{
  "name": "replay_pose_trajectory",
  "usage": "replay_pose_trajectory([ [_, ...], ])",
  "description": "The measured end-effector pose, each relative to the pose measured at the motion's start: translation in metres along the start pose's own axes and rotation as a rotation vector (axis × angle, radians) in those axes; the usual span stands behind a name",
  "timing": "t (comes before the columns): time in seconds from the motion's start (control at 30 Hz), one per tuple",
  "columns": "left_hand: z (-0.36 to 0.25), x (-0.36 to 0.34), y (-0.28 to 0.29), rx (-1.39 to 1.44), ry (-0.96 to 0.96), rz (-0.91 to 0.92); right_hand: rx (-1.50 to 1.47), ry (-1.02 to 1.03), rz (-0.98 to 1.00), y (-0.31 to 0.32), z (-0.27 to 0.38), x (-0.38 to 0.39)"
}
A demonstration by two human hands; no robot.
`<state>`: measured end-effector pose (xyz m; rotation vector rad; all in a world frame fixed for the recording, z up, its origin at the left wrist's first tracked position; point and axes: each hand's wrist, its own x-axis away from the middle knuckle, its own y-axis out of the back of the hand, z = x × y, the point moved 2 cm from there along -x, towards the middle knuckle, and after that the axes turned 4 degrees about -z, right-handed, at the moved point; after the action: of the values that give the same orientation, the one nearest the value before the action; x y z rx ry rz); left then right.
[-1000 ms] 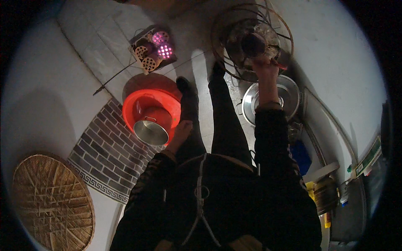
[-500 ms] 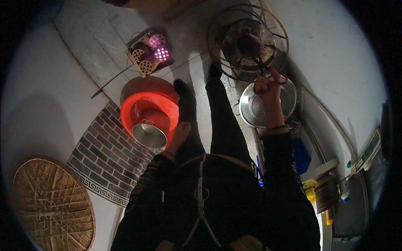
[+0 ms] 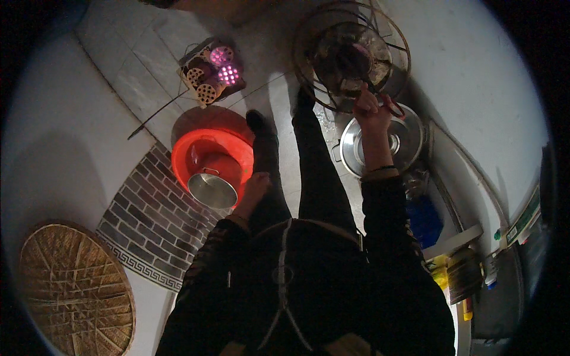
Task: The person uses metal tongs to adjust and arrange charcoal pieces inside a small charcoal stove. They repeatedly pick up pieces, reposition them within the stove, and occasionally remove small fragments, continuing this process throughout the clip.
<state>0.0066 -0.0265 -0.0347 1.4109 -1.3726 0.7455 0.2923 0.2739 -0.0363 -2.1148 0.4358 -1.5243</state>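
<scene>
My right hand is closed round a pair of scissor-like tongs with reddish loop handles. Their dark tips point into the round coal stove, which has a rusty wire ring around its top; what the tips touch is too dark to tell. Just below that hand sits a shiny lidded metal pot, partly covered by my forearm. My left hand lies by my left leg, beside a red basin. Its fingers look curled, but what is in them, if anything, cannot be made out.
A metal pot stands in or over the red basin. Beyond it, a tray holds several honeycomb coal briquettes, two glowing pink, with a thin rod alongside. A woven round basket is at lower left. Walls close in on both sides.
My right hand has shifted slightly up and left with the tongs, and its loop handles have turned. My left hand has stayed by the leg.
</scene>
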Motion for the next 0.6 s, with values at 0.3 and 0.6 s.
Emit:
replay_pose_trajectory([
  [0.3, -0.028, 0.013, 0.0, 0.043, -0.007, 0.033, -0.113, 0.018, -0.059, -0.014, -0.001, -0.032],
  [0.6, -0.014, 0.004, -0.006, 0.079, 0.029, 0.044, -0.064, 0.151, -0.02, -0.04, -0.033, -0.034],
])
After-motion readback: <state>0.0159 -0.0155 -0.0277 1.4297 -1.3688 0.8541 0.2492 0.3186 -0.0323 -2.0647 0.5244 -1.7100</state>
